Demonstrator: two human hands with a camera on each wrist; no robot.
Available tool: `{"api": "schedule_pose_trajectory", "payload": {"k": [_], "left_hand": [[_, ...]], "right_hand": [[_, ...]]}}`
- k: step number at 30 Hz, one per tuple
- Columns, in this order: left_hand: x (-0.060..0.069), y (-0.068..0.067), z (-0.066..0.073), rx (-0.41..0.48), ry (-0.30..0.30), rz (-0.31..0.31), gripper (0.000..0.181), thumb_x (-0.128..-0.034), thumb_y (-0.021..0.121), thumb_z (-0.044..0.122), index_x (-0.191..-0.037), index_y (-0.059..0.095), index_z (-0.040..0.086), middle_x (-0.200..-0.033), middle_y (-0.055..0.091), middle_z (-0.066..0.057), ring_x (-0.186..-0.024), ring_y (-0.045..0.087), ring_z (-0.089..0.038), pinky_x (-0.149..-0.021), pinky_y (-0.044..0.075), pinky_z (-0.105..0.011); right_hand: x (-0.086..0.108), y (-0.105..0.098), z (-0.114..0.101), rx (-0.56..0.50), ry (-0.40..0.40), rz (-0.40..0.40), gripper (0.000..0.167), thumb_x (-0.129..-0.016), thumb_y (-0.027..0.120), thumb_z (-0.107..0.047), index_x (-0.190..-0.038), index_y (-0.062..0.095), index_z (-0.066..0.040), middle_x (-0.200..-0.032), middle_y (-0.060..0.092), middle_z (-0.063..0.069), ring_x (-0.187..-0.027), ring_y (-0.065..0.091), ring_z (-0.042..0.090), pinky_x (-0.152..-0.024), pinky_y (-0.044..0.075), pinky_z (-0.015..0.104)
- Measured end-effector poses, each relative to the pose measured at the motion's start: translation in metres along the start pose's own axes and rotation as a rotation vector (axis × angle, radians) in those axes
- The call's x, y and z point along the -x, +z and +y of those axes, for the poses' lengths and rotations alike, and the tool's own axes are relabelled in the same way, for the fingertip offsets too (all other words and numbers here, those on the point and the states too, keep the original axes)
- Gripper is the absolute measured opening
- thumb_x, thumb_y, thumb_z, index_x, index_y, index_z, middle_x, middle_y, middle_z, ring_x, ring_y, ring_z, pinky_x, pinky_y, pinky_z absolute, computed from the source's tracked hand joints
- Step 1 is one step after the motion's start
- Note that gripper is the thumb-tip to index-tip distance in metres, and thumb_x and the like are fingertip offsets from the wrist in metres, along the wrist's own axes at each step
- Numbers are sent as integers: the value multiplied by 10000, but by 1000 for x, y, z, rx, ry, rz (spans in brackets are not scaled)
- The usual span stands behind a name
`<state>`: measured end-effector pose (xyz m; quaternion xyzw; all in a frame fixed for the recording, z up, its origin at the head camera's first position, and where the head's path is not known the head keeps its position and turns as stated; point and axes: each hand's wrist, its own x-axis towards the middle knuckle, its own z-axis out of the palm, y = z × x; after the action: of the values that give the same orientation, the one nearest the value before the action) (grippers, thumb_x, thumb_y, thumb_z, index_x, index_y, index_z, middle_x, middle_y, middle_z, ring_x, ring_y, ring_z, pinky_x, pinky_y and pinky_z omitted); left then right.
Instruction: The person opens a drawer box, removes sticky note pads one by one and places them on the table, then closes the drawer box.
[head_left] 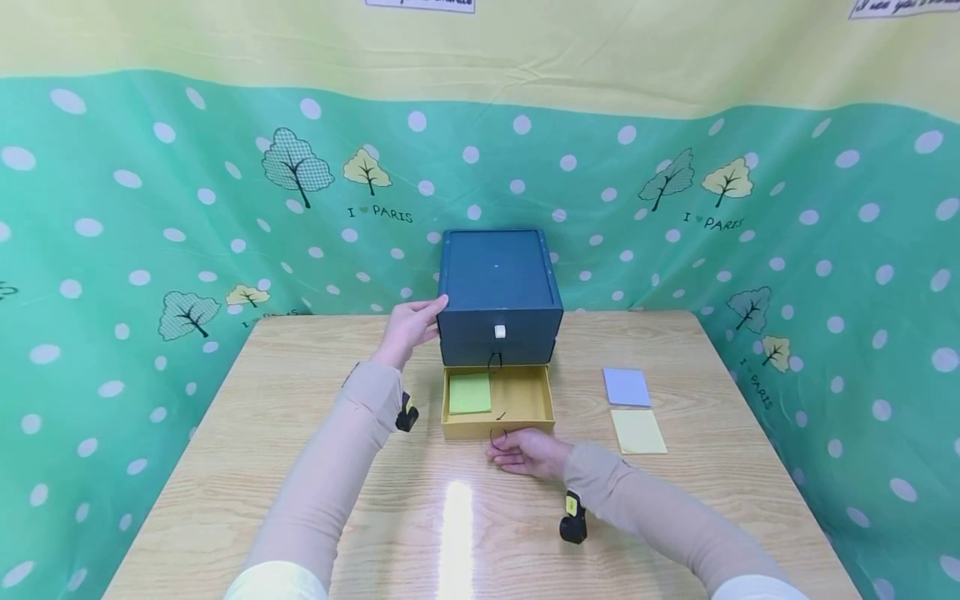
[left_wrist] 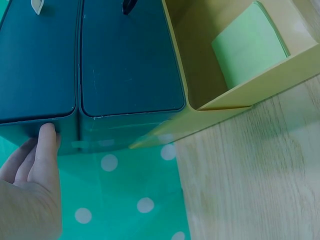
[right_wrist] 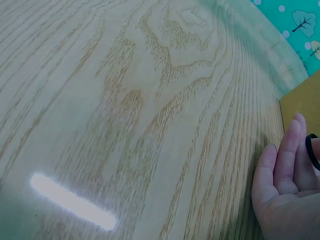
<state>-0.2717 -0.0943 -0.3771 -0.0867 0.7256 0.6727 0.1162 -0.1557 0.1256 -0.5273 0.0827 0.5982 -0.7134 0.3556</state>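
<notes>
A dark blue drawer cabinet [head_left: 497, 268] stands at the back of the table, its yellow bottom drawer [head_left: 459, 432] pulled out. A stack of light green paper squares [head_left: 470, 393] lies in the drawer's left part. With extended fingers, my left hand [head_left: 408, 329] presses the cabinet's left side; the left wrist view shows a finger against the upper section. At the drawer front, my right hand [head_left: 531, 452] holds a black loop pull [right_wrist: 312, 152], its thumb partly cut off in the right wrist view. Another black loop [head_left: 495, 361] hangs on the closed middle drawer.
A white knob [head_left: 500, 332] sits on the top drawer. Right of the cabinet, a blue-violet paper square [head_left: 627, 387] and a pale yellow one [head_left: 638, 432] lie on the wooden table [head_left: 315, 533]. A green dotted curtain [head_left: 480, 167] hangs behind and at both sides.
</notes>
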Motion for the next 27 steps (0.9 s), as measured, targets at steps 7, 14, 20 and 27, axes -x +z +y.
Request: {"api": "schedule_pose_trajectory", "payload": {"k": [7, 14, 20, 27], "left_hand": [[0, 0, 0, 7, -4, -14, 566, -894, 647, 377, -1337, 530, 44, -1446, 454, -99, -1313, 458, -259, -1056, 453, -374], [0, 1, 0, 9, 5, -10, 553, -902, 641, 356, -1332, 531, 26, -1437, 462, -115, -1306, 464, -272, -1058, 449, -392], [0, 1, 0, 11, 9, -9, 549, -905, 639, 352, -1330, 531, 22, -1431, 470, -116, -1300, 472, -270, -1046, 461, -382], [1, 0, 0, 17, 1, -14, 555, -899, 645, 359, -1332, 532, 30, -1438, 463, -111, -1311, 459, -268, -1070, 436, -399]], "right_hand": [[2, 0, -1, 12, -3, -7, 297, -941, 502, -51, -1190, 527, 109, -929, 718, 59, -795, 654, 108, -946, 535, 349], [6, 1, -1, 17, 1, -19, 308, -943, 498, -50, -1201, 519, 116, -937, 717, 61, -799, 652, 110, -946, 534, 343], [9, 1, -1, 16, 3, -11, 303, -944, 496, -49, -1197, 520, 116, -962, 712, 83, -807, 651, 118, -946, 534, 343], [10, 1, 5, 22, 13, -23, 271, -940, 499, -50, -1170, 544, 86, -935, 711, 60, -795, 641, 119, -911, 547, 322]]}}
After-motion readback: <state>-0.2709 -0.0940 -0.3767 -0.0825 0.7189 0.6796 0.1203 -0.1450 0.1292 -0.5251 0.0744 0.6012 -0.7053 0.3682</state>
